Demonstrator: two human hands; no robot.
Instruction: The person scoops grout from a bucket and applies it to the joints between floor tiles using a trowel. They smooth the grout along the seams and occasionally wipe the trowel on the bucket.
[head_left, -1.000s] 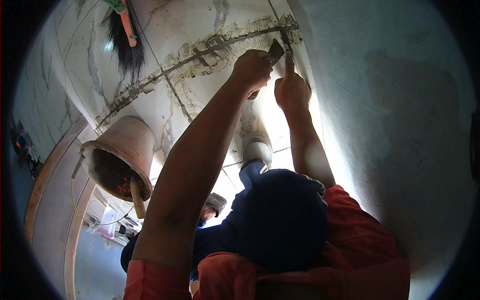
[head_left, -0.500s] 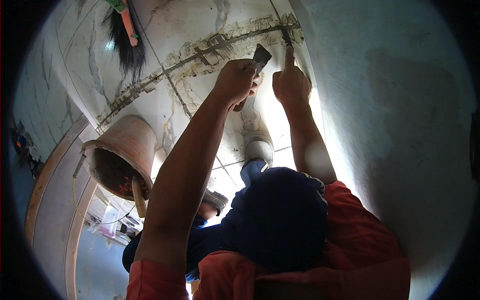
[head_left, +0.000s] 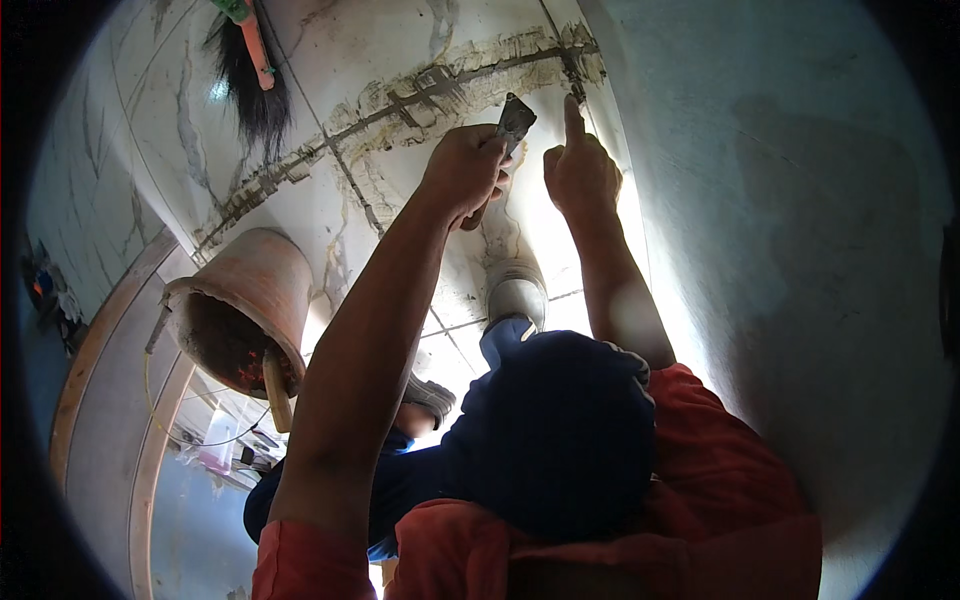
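My left hand (head_left: 465, 170) is closed round the handle of a putty knife (head_left: 517, 118), its dark, smeared blade pointing up and away above the tiles. My right hand (head_left: 583, 175) holds nothing: the index finger is stretched out and the other fingers are curled in. That fingertip is at a dark grout joint (head_left: 572, 68) near the wall, its tip dark with grout. A long joint smeared with grey-brown grout (head_left: 440, 90) runs across the white marble-patterned tiles (head_left: 370, 35), beyond both hands.
A mortar-stained bucket (head_left: 265, 270) tilts at the left, with a wooden handle (head_left: 276, 390) sticking out. A black-bristled brush (head_left: 253, 95) lies at the upper left. My shoe (head_left: 517, 295) rests on the tiles between my arms. A pale wall (head_left: 760, 200) rises along the right.
My right fingertip has drawn slightly nearer along the joint by the wall. My left hand and the putty knife have shifted a little nearer and to the left.
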